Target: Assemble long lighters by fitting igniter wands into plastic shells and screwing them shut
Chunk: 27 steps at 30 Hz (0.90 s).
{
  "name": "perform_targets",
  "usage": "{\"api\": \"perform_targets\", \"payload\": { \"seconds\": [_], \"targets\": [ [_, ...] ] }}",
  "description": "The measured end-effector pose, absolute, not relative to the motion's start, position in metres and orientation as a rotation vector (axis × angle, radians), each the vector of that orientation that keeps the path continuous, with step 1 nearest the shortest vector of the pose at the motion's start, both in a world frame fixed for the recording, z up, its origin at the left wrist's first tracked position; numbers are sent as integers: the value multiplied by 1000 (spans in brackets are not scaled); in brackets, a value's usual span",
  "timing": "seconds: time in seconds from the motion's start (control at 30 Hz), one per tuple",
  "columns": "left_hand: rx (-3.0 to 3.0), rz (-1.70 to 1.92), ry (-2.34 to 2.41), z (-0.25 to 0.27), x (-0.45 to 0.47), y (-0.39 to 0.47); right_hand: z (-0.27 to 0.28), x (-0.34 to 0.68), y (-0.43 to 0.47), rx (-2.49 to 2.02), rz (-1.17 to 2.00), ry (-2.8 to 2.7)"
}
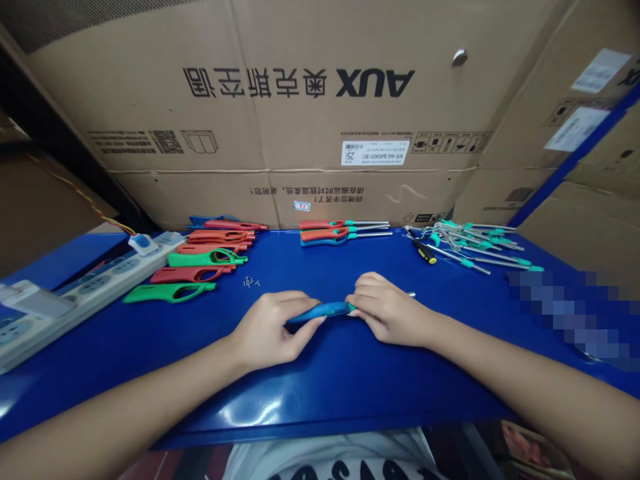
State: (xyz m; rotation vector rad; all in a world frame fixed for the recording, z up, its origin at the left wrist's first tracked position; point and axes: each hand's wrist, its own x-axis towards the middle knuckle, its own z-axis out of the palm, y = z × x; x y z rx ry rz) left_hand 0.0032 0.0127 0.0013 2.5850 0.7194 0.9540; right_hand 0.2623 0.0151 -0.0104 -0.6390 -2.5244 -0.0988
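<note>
Over the blue table, my left hand is closed round the body of a blue long-nosed lighter. My right hand grips the lighter's other end, where a bit of teal collar shows between the fingers. The tip of its metal tube sticks out beyond the right hand. Behind the hands lie assembled lighters with red, orange and blue bodies and metal tubes. To the left is a row of red and green lighter bodies without tubes. Several small metal screws lie near them.
A pile of metal tubes with teal collars lies at the back right, beside a black and yellow screwdriver. A white power strip runs along the left. Cardboard walls the back of the blue table. A blurred-out patch covers something at right.
</note>
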Motion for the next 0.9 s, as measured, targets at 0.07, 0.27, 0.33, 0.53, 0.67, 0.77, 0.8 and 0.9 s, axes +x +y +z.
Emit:
{"api": "perform_targets", "payload": {
  "seconds": [0.07, 0.27, 0.33, 0.53, 0.67, 0.77, 0.8, 0.9],
  "targets": [
    [2667, 895, 711, 2, 3, 13, -10, 264, 17, -690, -12, -2569],
    [2777, 616, 946, 16, 6, 27, -4, 270, 25, -1041, 185, -2604],
    [2782, 621, 974, 21, 7, 43, -5, 271, 28, -1122, 245, -2565],
    [2667, 935, 1124, 22, 13, 121, -13, 272, 37, -1288, 260, -2442],
    [2675, 944, 1169, 15, 18, 159, -14, 274, 39, -1267, 275, -2440],
    [2729, 912, 1129, 9, 20, 170, -13, 274, 38, -1280, 281, -2435],
    [2742, 901, 1113, 8, 21, 172, -13, 274, 38, -1285, 285, -2434],
    [2760, 885, 1080, 3, 21, 174, -13, 273, 38, -1289, 292, -2432]
  ]
}}
